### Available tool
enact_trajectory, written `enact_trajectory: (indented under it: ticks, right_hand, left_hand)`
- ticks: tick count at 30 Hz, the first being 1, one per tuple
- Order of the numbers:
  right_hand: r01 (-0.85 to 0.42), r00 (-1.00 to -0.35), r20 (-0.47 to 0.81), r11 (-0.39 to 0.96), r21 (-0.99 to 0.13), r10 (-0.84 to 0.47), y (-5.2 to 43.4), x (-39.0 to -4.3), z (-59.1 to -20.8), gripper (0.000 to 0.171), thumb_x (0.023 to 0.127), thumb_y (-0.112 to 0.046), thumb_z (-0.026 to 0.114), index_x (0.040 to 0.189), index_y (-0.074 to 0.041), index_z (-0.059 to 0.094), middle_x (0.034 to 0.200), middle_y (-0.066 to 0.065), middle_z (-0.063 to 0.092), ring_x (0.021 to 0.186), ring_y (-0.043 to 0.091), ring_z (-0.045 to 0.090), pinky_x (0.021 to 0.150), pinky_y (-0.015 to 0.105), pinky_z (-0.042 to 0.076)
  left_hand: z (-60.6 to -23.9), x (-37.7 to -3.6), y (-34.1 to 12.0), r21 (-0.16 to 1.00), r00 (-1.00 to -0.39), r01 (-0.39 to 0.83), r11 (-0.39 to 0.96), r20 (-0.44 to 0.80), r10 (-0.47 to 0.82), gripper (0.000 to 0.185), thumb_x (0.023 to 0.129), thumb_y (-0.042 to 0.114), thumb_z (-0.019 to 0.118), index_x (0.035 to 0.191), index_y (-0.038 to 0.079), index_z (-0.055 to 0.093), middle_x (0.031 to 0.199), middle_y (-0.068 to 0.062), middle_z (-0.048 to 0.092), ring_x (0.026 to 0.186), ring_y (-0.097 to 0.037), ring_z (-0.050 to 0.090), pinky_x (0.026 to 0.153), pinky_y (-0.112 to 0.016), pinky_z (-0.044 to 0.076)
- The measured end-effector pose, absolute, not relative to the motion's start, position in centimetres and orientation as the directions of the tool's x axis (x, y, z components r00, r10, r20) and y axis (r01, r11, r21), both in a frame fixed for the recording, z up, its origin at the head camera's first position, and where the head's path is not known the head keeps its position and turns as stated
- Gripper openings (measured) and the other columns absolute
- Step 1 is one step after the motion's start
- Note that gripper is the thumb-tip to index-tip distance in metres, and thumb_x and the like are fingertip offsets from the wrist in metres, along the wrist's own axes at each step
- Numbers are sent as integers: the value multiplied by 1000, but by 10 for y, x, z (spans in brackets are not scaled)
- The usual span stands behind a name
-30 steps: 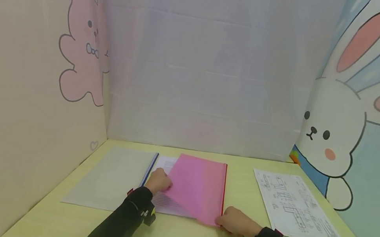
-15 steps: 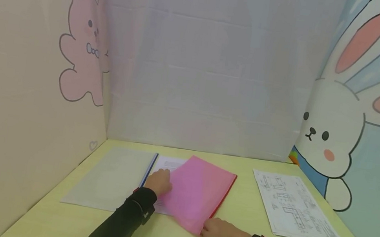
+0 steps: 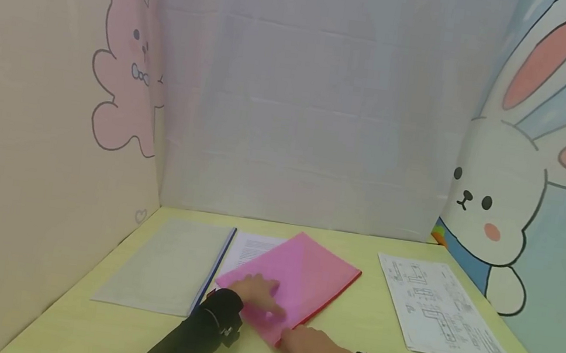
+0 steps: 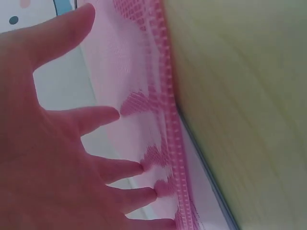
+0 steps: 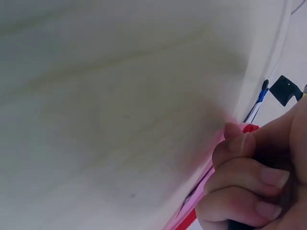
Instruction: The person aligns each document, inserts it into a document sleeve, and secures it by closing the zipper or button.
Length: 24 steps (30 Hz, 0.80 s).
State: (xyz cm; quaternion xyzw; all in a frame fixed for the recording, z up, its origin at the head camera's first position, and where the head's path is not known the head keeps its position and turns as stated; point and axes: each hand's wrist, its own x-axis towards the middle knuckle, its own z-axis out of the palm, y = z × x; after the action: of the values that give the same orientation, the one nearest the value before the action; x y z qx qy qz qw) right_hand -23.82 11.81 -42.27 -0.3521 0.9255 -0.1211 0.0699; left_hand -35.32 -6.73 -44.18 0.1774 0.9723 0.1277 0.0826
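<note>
Pink mesh pouch (image 3: 296, 281) lies skewed near the front-middle of the surface (image 3: 359, 333), partly over a printed sheet (image 3: 253, 249). Looks light, thin and floppy, woven mesh with a red zip edge (image 3: 334, 300); likely slides easily on paper. Stiffest hold is probably the zip edge or a corner. Left hand (image 3: 258, 292) lies flat on top, grip wide, fingers (image 4: 103, 117) spread and pressing the mesh. Right hand (image 3: 311, 351) sits at the near corner, fingers (image 5: 240, 165) curled, pinching the red edge. Both forearms come in low from the front edge. Clear folder (image 3: 166, 262) toward the left edge, diagram sheet (image 3: 439, 307) toward the right edge.
</note>
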Motion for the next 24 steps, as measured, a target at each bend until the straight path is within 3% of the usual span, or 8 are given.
enact_trajectory:
  ticks: [4,6,11,14,16,19,21,24]
  right_hand:
    - [-637,-744,-57,732,-240,-666,111,-237,-420,15,105,-20,52,108,-10,62,80,-5,59,74,6,57,66,29,51]
    - [-639,-742,-85,741,-206,-664,108,-237,-419,21,104,-20,52,115,-9,65,83,-4,62,77,7,60,70,30,54]
    - [-664,-727,-128,738,-118,-675,101,-239,-418,28,102,-20,54,122,-13,72,88,-2,67,82,10,65,76,31,56]
    - [-677,-723,-120,732,-76,-681,99,-240,-419,36,103,-24,53,135,-13,66,84,-2,65,78,12,65,72,31,55]
    - [-697,-713,-106,717,-6,-694,97,-240,-420,33,104,-26,52,127,-11,69,74,-3,59,67,12,60,64,30,52]
    - [-724,-689,-79,679,119,-721,95,-240,-420,26,104,-28,51,98,-12,71,63,-4,48,54,11,49,56,29,46]
    - [-732,-675,-65,656,182,-735,93,-239,-420,29,104,-28,51,80,-16,63,60,-5,44,50,11,44,52,29,43]
    - [-736,-663,-48,638,226,-747,91,-237,-421,33,103,-27,54,72,-16,58,58,-5,43,48,10,40,48,28,39]
  left_hand:
    - [-421,-329,-68,217,-907,334,917,-192,375,97,69,70,78,150,22,51,146,-21,47,134,-45,43,101,-68,39]
    - [-409,-318,-68,187,-900,330,925,-235,368,105,69,73,77,156,24,43,156,-21,37,143,-46,34,107,-70,32]
    - [-406,-309,-69,116,-895,316,942,-293,336,119,63,81,75,161,31,30,165,-19,21,150,-46,20,109,-75,24]
    - [-409,-310,-70,116,-898,302,946,-298,323,124,59,80,79,162,33,28,166,-19,19,151,-46,17,108,-76,24]
    - [-411,-311,-71,118,-900,305,945,-289,326,124,59,79,80,162,32,28,167,-19,19,151,-46,17,110,-73,24]
    - [-410,-313,-72,130,-901,309,942,-279,334,121,61,77,80,161,31,29,166,-19,19,151,-46,18,112,-70,25]
    - [-410,-314,-72,139,-899,313,940,-275,340,119,64,74,81,161,30,29,166,-20,19,151,-47,18,114,-67,25]
    - [-412,-314,-74,145,-898,319,937,-269,348,115,67,69,82,161,29,30,166,-21,20,150,-47,20,113,-69,25]
